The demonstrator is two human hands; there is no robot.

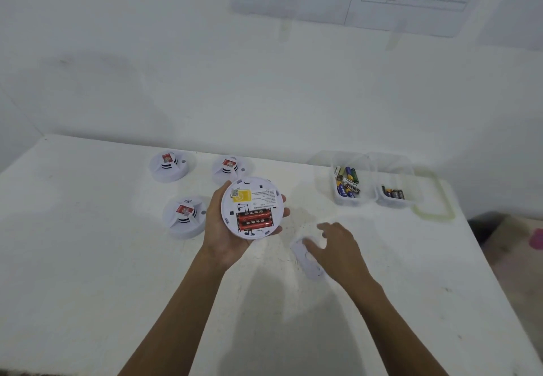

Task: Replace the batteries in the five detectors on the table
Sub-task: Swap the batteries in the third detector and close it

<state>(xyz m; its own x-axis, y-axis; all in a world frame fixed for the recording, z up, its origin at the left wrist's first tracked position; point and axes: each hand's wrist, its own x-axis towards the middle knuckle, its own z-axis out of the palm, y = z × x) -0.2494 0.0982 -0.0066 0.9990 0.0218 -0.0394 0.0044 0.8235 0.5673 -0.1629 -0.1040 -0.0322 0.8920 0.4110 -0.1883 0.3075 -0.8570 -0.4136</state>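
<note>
Red batteries (254, 219), two of them side by side, are seen seated in the open compartment of the detector (252, 208) held underside up in the left hand (226, 228). Which of the five this one is cannot be told; three other detectors (172, 166) (230, 168) (184, 216) are laid dome up on the table (88, 258) just beyond and left of it, with nothing to show whether they have been serviced, and a fifth is not made out. Most of the task is therefore judged to be outstanding. Loose batteries are kept in two clear tubs (346, 187) (393, 195) at the far right.

The left hand's grip is wrapped around the rim of the detector, palm beneath, fingertips showing at its right edge, the unit tilted towards the camera. The right hand (338, 246) is spread palm down, fingers loosely open, resting on or just over the white cover (308, 258) lying on the table; nothing is clasped in it.
</note>
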